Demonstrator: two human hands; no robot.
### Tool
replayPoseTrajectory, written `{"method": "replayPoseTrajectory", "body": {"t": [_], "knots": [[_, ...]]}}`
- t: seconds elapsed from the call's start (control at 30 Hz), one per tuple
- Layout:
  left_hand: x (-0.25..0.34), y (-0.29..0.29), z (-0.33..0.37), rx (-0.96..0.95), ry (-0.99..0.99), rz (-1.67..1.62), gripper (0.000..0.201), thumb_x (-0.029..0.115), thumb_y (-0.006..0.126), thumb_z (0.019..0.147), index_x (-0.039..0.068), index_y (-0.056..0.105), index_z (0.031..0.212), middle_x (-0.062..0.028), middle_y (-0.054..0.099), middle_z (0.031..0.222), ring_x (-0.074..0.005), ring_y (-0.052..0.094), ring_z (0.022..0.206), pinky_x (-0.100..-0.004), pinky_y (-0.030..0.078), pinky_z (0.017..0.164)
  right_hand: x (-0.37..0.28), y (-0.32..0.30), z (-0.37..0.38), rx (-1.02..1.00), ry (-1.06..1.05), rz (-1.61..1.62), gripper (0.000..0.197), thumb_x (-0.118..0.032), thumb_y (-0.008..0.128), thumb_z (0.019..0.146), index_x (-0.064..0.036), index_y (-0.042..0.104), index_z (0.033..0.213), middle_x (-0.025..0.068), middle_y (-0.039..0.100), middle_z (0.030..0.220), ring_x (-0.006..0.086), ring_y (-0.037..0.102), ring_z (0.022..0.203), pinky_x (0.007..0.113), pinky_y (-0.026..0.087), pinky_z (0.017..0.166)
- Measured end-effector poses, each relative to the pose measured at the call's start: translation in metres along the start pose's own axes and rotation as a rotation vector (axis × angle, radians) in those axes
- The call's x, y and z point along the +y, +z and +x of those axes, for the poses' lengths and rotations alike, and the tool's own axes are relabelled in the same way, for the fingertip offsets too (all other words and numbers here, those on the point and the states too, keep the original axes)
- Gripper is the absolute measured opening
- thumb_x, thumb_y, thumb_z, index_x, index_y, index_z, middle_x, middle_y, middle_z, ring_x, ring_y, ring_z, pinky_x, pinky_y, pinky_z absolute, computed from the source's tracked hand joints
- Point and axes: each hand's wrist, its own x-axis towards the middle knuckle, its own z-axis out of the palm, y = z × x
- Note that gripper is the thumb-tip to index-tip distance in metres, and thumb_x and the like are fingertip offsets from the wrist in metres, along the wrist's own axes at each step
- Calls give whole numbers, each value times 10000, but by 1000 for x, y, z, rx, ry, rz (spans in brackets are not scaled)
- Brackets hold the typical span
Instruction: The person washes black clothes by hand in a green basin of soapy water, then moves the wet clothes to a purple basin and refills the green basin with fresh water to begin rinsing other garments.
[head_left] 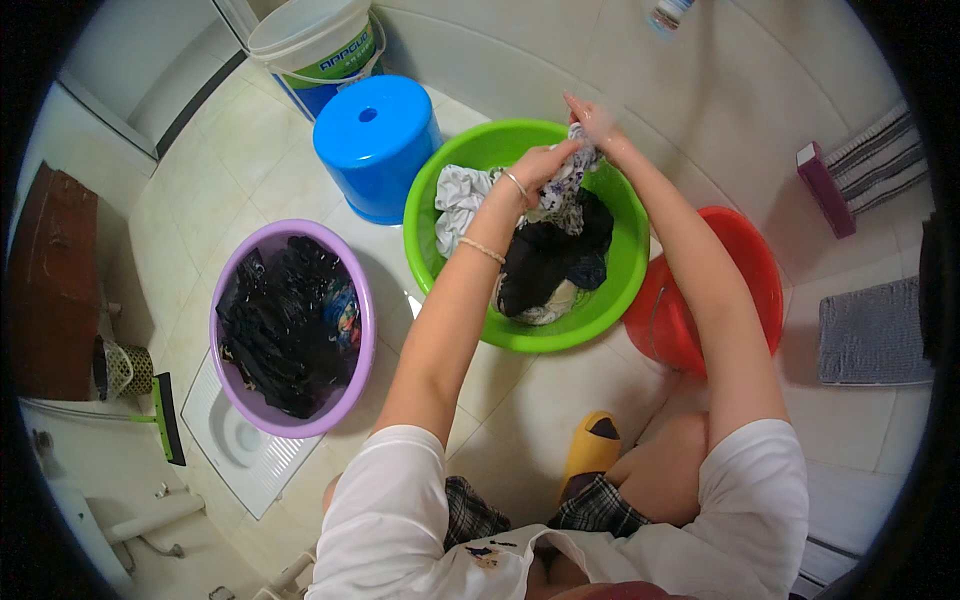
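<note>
A white cloth with a dark print [566, 190] hangs over the green basin [627, 270], its garment kind not clear. My left hand [543, 168], with bangles at the wrist and forearm, is closed around it. Against the cloth's upper end my right hand [598, 126] is closed, one finger pointing out; it is slightly blurred. Below, the basin holds black clothing [545, 262], a pale grey-white garment [462, 205] on its left side and a cream piece [550, 308] near the front.
A purple basin [367, 345] of wet dark clothes stands left, partly over a squat toilet [235, 430]. Behind are a blue upturned stool [375, 150] and a white bucket [300, 35]. A red bucket [735, 235] is right; a yellow slipper [592, 455] lies below.
</note>
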Motion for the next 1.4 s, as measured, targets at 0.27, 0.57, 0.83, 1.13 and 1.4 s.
{"method": "replayPoseTrajectory", "body": {"t": [0.27,0.57,0.83,1.13,1.4], "knots": [[10,-24,-7,-372,266,-965,155,164,457,798,30,534,814,-70,590,761,-178,577,680,-296,484,627,-80,12,-37,-144,610,1294,562,-532,327,816,-34,527,980,113,598,815,222,566,723,336,446,711],[31,-38,-6,-276,396,-1042,102,161,511,775,62,531,779,-49,576,724,-169,562,660,-292,477,609,-28,0,-30,-394,509,1563,348,-377,466,814,-43,532,884,62,597,797,183,587,715,305,488,595],[-38,-43,30,-105,105,-1086,271,270,441,816,60,540,956,-80,584,954,-223,562,872,-363,452,780,-118,9,-33,-156,80,893,131,-181,516,766,-54,545,774,92,587,746,227,560,633,320,437,585],[-29,-45,25,-107,16,-894,278,226,412,835,-3,542,924,-109,588,944,-198,576,848,-329,483,725,-66,-10,-36,210,181,209,293,-289,471,789,-29,522,914,157,570,742,255,556,711,349,417,648],[-86,-100,31,396,-107,-507,252,217,531,762,4,485,889,-78,501,745,-192,506,608,-356,471,564,-90,-6,-15,168,95,949,197,-237,476,821,-40,487,821,-6,464,671,89,421,629,234,368,586]]}}
